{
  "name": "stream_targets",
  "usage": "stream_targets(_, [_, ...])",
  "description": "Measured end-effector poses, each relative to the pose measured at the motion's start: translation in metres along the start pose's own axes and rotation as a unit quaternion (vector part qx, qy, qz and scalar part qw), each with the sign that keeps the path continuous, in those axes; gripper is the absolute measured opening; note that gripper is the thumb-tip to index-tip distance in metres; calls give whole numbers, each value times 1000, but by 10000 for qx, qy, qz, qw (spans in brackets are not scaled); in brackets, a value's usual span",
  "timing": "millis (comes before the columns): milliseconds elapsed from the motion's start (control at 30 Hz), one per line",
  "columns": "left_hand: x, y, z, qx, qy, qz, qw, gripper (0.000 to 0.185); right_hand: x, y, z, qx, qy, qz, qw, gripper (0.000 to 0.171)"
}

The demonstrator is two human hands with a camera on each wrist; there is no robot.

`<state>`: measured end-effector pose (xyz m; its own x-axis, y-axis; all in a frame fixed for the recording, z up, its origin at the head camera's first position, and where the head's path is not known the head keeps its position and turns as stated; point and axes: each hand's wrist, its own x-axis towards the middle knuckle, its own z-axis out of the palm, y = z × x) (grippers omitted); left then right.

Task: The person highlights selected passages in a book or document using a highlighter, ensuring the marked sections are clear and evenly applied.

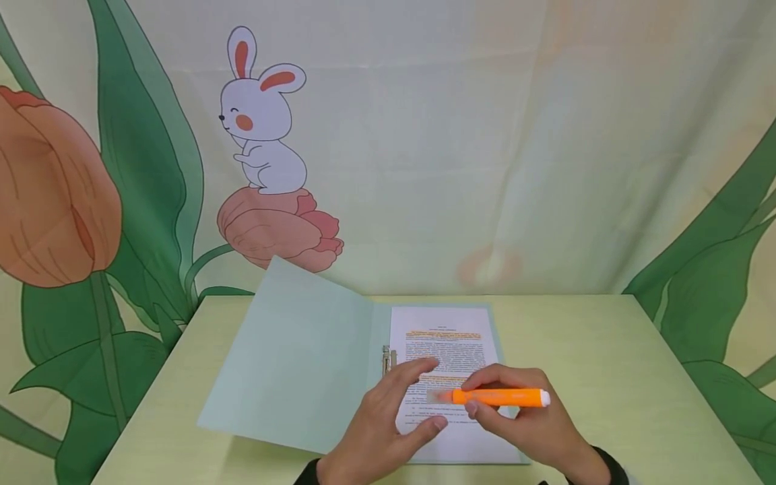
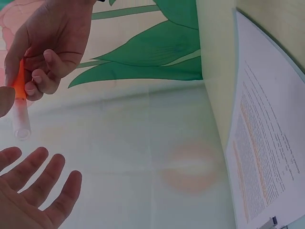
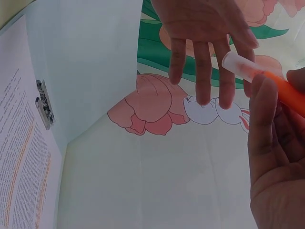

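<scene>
An orange highlighter (image 1: 500,397) is pinched between the thumb and fingers of my right hand (image 1: 536,421), held level above a printed page. Its clear cap (image 3: 240,66) covers the tip and points toward my left hand (image 1: 382,424). That left hand holds nothing; its fingers are spread and the thumb stands apart, close beside the cap. Under both hands lies the printed sheet (image 1: 445,316), with several lines marked in orange. The sheet sits in an opened pale blue-green folder (image 1: 303,364), and my hands hide part of the lower text.
A metal clip (image 3: 45,105) is fixed along the folder's spine at the sheet's left edge. The folder's front cover stands tilted up to the left. Below is a pale yellow-green table (image 1: 582,350), and behind it hangs a curtain (image 1: 424,168) printed with a rabbit and tulips.
</scene>
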<state>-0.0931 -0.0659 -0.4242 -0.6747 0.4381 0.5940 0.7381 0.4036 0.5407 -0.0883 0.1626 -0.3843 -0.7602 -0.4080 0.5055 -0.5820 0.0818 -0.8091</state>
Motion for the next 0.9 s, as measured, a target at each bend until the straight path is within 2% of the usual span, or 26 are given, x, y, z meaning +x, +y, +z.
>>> stream_targets(267, [1,0,1,64,124,594,9981,52,-2,6,7,72,-67,-582,9983,31])
stream_targets(433, [0,-1,2,130,111,693,9974,43,-3,11,9,288,-111,-618,9976,32])
stream_targets(600, [0,-2,3,71,177,970,9951,29,-5,14,10,374,-206,-593,9973,32])
stream_targets(700, [0,-2,4,-24,185,1118,9936,22,-6,18,12,454,-275,-733,9959,34])
stream_targets(900, [-1,1,6,32,24,1199,9928,20,-9,23,19,894,-305,-693,9931,33])
